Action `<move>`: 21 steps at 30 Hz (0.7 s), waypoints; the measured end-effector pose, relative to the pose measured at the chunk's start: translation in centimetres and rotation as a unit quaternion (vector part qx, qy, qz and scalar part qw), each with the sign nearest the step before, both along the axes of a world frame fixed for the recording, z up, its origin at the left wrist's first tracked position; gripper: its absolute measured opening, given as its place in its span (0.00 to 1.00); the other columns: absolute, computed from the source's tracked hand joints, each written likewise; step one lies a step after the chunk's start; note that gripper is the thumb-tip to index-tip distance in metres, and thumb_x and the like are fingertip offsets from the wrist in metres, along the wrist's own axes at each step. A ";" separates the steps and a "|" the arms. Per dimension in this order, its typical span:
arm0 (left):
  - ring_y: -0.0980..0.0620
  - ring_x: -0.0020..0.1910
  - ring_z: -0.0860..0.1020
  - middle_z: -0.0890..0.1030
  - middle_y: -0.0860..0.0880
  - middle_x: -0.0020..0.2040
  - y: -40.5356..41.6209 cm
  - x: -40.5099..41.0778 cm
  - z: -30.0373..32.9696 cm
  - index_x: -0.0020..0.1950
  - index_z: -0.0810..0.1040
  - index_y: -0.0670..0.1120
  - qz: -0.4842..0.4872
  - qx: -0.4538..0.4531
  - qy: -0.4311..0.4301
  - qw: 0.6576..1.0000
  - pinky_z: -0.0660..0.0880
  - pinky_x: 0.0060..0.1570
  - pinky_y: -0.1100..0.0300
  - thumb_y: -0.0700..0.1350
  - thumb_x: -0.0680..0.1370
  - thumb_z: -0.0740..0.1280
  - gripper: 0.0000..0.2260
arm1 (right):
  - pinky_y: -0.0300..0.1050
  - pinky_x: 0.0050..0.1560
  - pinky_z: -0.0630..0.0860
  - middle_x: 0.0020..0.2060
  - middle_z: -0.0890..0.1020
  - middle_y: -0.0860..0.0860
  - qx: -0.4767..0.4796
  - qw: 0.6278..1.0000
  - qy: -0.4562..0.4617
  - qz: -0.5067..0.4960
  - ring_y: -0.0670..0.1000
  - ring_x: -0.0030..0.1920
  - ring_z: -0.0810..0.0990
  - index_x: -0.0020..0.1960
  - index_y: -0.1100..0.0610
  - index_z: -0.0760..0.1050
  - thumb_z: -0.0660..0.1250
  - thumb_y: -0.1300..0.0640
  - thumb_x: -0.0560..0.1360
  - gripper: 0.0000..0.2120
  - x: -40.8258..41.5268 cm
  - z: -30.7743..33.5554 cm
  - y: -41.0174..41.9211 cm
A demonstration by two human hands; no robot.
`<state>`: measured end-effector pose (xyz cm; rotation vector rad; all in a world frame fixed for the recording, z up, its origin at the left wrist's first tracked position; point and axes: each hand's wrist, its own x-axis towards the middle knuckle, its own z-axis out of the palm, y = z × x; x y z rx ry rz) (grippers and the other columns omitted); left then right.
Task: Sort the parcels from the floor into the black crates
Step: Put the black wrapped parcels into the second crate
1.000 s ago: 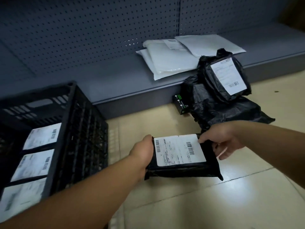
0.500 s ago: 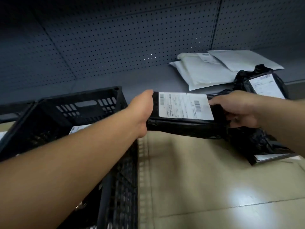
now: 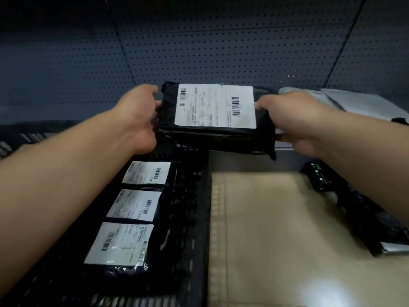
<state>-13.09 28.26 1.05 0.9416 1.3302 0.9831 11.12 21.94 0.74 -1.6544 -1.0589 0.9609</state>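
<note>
The black crate (image 3: 199,218) is sitting near left, already holding three labelled parcels (image 3: 135,207). The left hand (image 3: 137,116) and the right hand (image 3: 287,116) are gripping the ends of a black parcel (image 3: 214,120), held above the crate's far edge. I judge the placing step is under way: next it needs lowering into the free far space.

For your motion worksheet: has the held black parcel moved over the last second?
Yes. The black parcel, gripped by the left hand and right hand, has travelled left from above the floor to the black crate, by its far rim.
</note>
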 end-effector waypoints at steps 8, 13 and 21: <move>0.48 0.27 0.82 0.84 0.48 0.34 1.4 -7.4 -3.2 0.38 0.81 0.47 0.066 -0.013 -0.008 0.998 0.79 0.28 0.55 0.48 0.82 0.57 0.18 | 0.43 0.37 0.77 0.38 0.81 0.50 -0.038 0.998 -0.010 0.055 0.51 0.37 0.78 0.47 0.54 0.80 0.66 0.56 0.74 0.05 -8.0 -1.0 4.3; 0.44 0.45 0.87 0.88 0.47 0.47 2.9 -10.6 -6.0 0.53 0.86 0.48 0.102 -0.039 0.009 0.994 0.82 0.52 0.42 0.50 0.83 0.58 0.16 | 0.38 0.27 0.76 0.29 0.79 0.48 -0.055 0.994 -0.011 0.090 0.47 0.25 0.77 0.44 0.54 0.76 0.65 0.58 0.75 0.03 -12.2 -1.0 6.6; 0.44 0.42 0.86 0.88 0.49 0.41 4.5 -13.9 -10.0 0.47 0.84 0.45 0.125 -0.057 0.080 0.987 0.82 0.50 0.47 0.48 0.80 0.60 0.14 | 0.38 0.24 0.74 0.19 0.77 0.46 -0.115 0.988 -0.014 0.105 0.45 0.16 0.74 0.45 0.56 0.77 0.64 0.59 0.75 0.04 -17.2 -3.9 9.5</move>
